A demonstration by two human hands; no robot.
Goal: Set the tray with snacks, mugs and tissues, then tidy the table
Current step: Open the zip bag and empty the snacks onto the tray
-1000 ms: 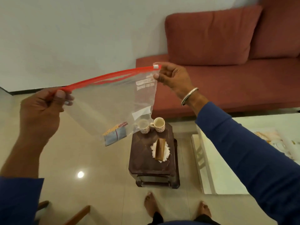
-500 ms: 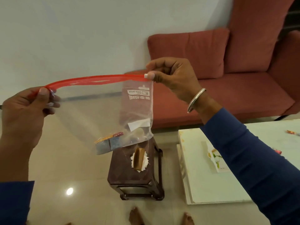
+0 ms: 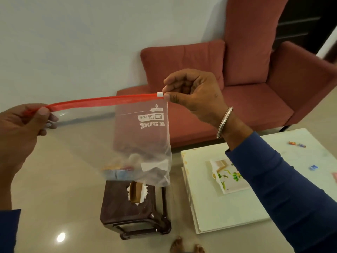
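I hold a clear zip bag (image 3: 142, 139) with a red zip strip stretched between both hands, up in the air. My left hand (image 3: 21, 132) pinches the strip's left end. My right hand (image 3: 193, 97) pinches the right end beside the white slider (image 3: 159, 94). Small snack packets (image 3: 116, 172) lie blurred in the bag's bottom. Below, a tissue holder (image 3: 136, 192) with white tissues stands on a dark stool (image 3: 135, 212). A floral tray (image 3: 228, 178) lies on the white table (image 3: 224, 216), partly behind my right sleeve. The mugs are hidden behind the bag.
Loose snack wrappers (image 3: 296, 144) and a small blue packet (image 3: 314, 167) lie on the white table at the right. A red sofa (image 3: 246, 99) stands against the wall behind. My bare feet (image 3: 187, 246) show on the glossy tiled floor.
The view has swung to the right, bringing the white table, tray and wrappers into sight. The bag stays stretched between both hands, and the mugs are now hidden behind it.
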